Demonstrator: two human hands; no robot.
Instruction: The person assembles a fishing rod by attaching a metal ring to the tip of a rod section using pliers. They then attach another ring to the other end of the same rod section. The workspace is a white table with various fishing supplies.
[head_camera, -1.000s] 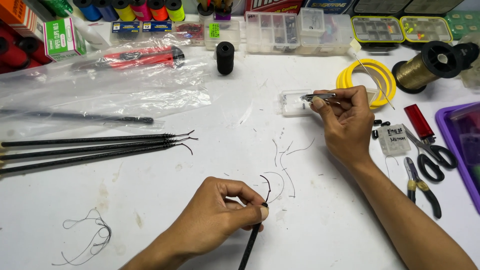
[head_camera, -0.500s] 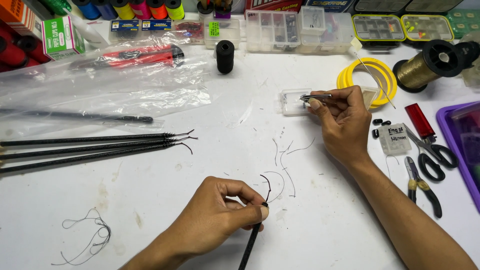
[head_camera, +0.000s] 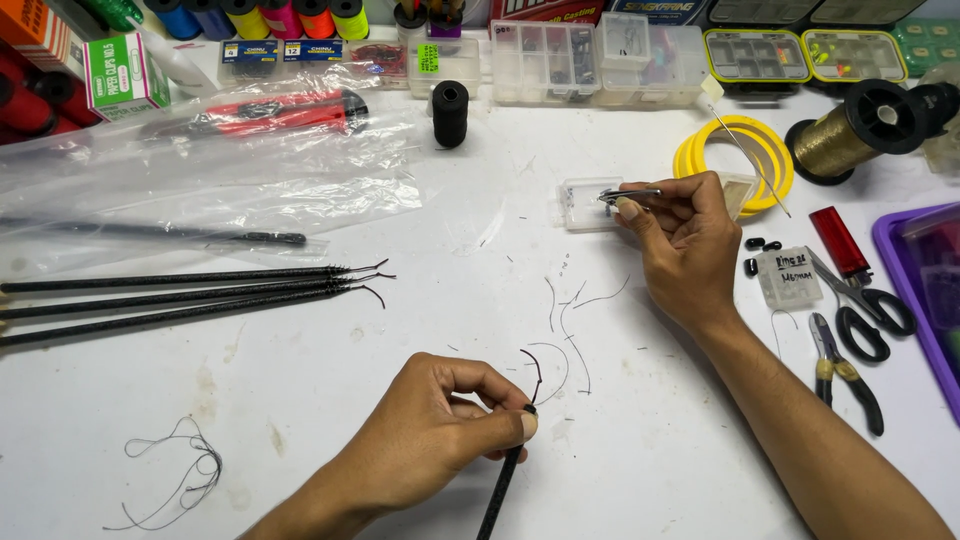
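Black and thin, the rod (head_camera: 503, 488) is pinched near its tip between the thumb and curled fingers of the left hand (head_camera: 440, 435), a dark wire loop rising just above the thumbnail. The right hand (head_camera: 685, 240), wrist bent and forearm slanting in from the lower right, closes its fingertips on small metal tweezers (head_camera: 625, 195) over a clear box (head_camera: 590, 205). Loose thread scraps (head_camera: 570, 320) lie on the white table (head_camera: 400, 330) between the hands.

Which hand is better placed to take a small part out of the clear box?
Right. The right hand already holds a small metal tool over the small clear box. The left hand is busy pinching a thin black rod.
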